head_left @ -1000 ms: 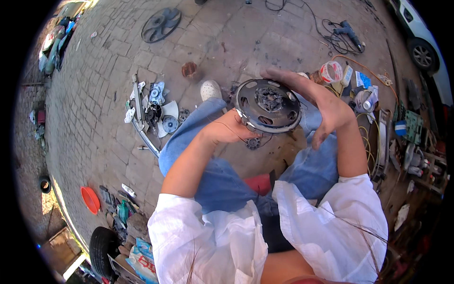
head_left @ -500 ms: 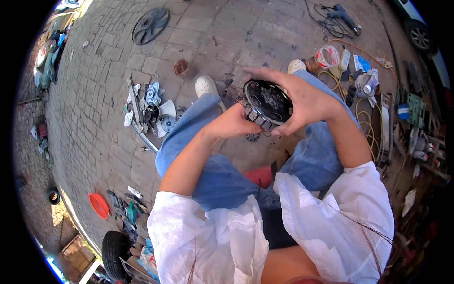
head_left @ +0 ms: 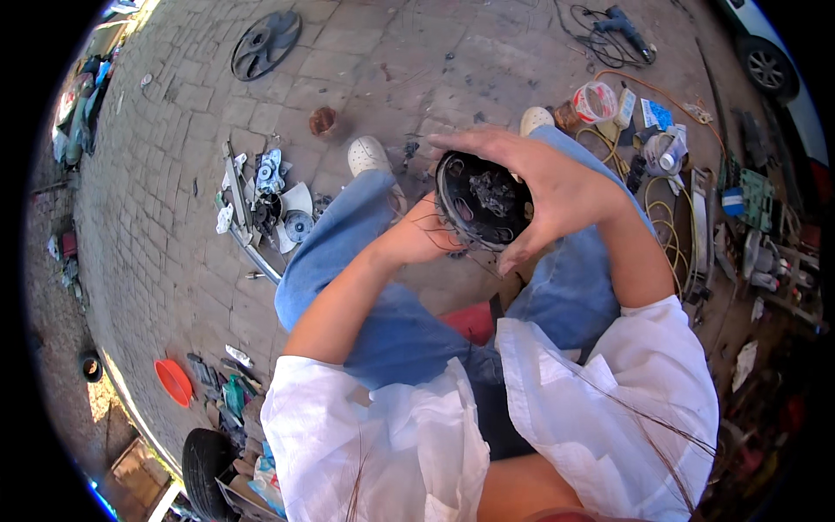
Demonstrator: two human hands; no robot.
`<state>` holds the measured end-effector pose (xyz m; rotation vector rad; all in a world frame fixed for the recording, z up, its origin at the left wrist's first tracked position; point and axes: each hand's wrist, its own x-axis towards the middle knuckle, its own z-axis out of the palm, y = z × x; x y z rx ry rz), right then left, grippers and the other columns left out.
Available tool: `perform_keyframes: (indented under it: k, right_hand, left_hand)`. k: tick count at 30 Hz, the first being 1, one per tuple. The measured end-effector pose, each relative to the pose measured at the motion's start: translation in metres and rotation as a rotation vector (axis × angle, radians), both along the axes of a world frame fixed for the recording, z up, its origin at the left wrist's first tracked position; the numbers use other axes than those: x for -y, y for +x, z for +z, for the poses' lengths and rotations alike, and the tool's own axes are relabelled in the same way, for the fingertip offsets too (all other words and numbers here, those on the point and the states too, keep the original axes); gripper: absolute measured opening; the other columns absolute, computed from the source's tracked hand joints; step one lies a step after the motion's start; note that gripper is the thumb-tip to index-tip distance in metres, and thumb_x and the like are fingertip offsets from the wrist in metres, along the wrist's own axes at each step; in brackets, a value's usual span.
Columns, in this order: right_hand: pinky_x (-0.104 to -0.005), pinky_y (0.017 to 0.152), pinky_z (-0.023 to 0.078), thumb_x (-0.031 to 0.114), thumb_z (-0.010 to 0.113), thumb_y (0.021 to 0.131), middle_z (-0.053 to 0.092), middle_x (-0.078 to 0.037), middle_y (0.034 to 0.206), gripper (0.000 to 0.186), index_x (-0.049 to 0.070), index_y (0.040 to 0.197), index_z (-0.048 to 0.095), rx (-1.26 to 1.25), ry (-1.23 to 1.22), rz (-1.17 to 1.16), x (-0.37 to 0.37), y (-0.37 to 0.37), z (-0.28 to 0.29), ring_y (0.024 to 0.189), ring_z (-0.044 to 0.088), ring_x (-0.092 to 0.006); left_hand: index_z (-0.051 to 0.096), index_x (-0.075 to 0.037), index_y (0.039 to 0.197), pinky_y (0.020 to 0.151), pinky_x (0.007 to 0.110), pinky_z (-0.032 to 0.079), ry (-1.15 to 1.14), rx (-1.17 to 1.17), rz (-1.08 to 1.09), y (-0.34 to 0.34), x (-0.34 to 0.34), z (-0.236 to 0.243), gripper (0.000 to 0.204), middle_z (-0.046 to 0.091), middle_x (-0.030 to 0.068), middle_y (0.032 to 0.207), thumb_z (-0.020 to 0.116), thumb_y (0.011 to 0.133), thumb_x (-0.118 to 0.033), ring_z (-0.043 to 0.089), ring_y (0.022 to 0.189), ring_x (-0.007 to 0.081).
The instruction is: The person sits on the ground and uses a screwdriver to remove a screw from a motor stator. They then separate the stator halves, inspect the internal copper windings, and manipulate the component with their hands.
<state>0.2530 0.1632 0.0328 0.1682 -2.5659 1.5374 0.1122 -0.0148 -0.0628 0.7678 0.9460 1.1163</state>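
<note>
Between my hands, above the ground and in front of my knees, is a round black motor (head_left: pixel 474 209), its open face with a dark, lumpy centre tilted up. My left hand (head_left: pixel 422 230) grips its left side near thin wires, and the fingers there are partly hidden beneath it. My right hand (head_left: pixel 564 184) wraps round its right side, fingers over the far edge and thumb along the near edge. The motor's underside is out of sight.
Left of my knee lies a pile of metal and plastic parts (head_left: pixel 268 204). A black fan (head_left: pixel 265 45) and a rusty can (head_left: pixel 323 122) lie farther off. Power tool (head_left: pixel 624 33), plastic tub (head_left: pixel 597 103) and yellow cable (head_left: pixel 668 230) are to the right, a red bowl (head_left: pixel 174 383) lower left.
The motor has turned in my hands, so its open face shows more fully and its ribbed side less. My right hand has shifted with it, and the whole view has slid slightly.
</note>
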Motion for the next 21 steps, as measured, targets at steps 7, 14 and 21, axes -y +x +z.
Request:
perform_keyframes:
  k: [7, 14, 21]
  right_hand:
    - [-0.0409, 0.103, 0.042, 0.034, 0.087, 0.056, 0.054, -0.017, 0.130, 0.094, 0.007, 0.137, 0.048, -0.066, -0.025, 0.046, 0.005, -0.006, -0.010, 0.120, 0.052, -0.0335]
    - [-0.0405, 0.097, 0.046, 0.037, 0.087, 0.056, 0.059, -0.018, 0.123, 0.084, 0.007, 0.129, 0.057, -0.088, -0.031, 0.008, 0.004, -0.003, -0.010, 0.113, 0.058, -0.0342]
    - [-0.0395, 0.094, 0.048, 0.040, 0.086, 0.058, 0.061, -0.018, 0.120, 0.083, 0.004, 0.128, 0.057, -0.129, 0.031, -0.027, 0.005, -0.004, -0.014, 0.109, 0.061, -0.0338]
  left_hand:
    - [0.050, -0.011, 0.134, 0.108, 0.037, 0.039, 0.226, -0.185, -0.119, -0.001, -0.010, 0.004, 0.066, 0.053, 0.0073, 0.135, 0.079, 0.075, -0.018, 0.050, 0.126, 0.0212]
    - [0.054, -0.010, 0.131, 0.105, 0.037, 0.043, 0.249, -0.219, -0.154, -0.004, -0.012, 0.024, 0.066, 0.056, 0.0074, 0.131, 0.082, 0.071, -0.015, 0.054, 0.121, 0.0213]
    - [0.054, -0.010, 0.131, 0.105, 0.037, 0.043, 0.024, -0.055, -0.119, -0.005, -0.009, 0.041, 0.066, 0.056, 0.0076, 0.132, 0.082, 0.072, -0.014, 0.054, 0.121, 0.0201]
